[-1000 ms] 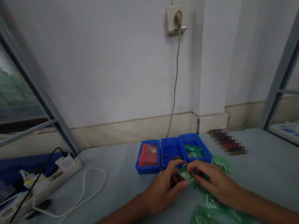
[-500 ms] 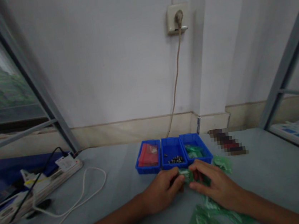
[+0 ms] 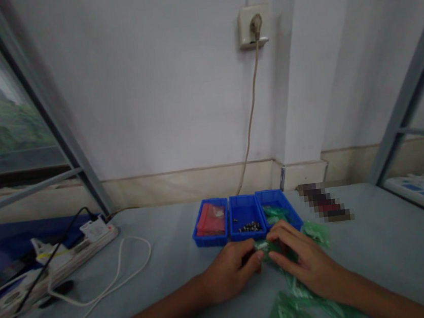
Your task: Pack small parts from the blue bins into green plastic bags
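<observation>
Between my two hands, just in front of the blue bins, is a small green plastic bag (image 3: 262, 246). My left hand (image 3: 230, 271) pinches its left end between thumb and fingers. My right hand (image 3: 303, 258) has its fingers curled round the bag's right side, partly hiding it. The contents of the bag are too blurred to make out. More crumpled green plastic bags (image 3: 291, 313) lie on the table under and in front of my right wrist. Another green bag (image 3: 315, 234) rests beyond my right hand, beside the right bin.
The left blue bin (image 3: 212, 241) holds pink-red bags, the middle bin (image 3: 242, 206) small metal parts, the right bin (image 3: 273, 196) green bags. A white power strip (image 3: 61, 265) with looping cables lies left. A pixelated object (image 3: 324, 201) sits at the back right.
My right hand's fingers have shifted slightly over the green bag, covering more of it. My left hand keeps its pinch almost in place. The view has moved a little.
</observation>
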A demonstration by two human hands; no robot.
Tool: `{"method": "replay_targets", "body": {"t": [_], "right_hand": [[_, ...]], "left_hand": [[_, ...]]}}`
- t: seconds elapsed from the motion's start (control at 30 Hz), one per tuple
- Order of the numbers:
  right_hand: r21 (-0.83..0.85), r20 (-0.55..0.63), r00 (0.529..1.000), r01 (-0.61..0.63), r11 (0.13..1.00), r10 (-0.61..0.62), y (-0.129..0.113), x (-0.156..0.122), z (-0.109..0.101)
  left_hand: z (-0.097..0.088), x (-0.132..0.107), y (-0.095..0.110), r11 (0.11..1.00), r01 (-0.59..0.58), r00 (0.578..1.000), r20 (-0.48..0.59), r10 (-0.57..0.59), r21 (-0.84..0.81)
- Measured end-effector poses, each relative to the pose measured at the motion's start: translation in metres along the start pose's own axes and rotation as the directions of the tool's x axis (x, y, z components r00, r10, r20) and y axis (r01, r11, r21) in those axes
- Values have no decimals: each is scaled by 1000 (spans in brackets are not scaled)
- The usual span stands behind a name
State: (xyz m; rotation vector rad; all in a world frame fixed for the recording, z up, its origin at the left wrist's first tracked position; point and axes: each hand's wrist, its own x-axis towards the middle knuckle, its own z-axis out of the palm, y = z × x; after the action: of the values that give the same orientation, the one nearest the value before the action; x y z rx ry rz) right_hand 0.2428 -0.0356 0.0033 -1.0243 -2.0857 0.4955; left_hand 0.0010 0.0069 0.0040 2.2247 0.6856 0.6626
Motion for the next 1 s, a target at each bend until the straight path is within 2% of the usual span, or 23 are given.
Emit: {"method": "replay_targets", "body": {"t": [0.73, 1.0], "right_hand": [[2, -15, 999, -51, 999, 51, 2, -1, 1], [1, 9, 998, -62, 998, 62, 0, 0, -1]], "left_hand": [[1, 2, -2, 1000, 8, 1000, 27, -8, -11], [1, 0, -1, 999, -2, 1000, 13, 1, 43]]}}
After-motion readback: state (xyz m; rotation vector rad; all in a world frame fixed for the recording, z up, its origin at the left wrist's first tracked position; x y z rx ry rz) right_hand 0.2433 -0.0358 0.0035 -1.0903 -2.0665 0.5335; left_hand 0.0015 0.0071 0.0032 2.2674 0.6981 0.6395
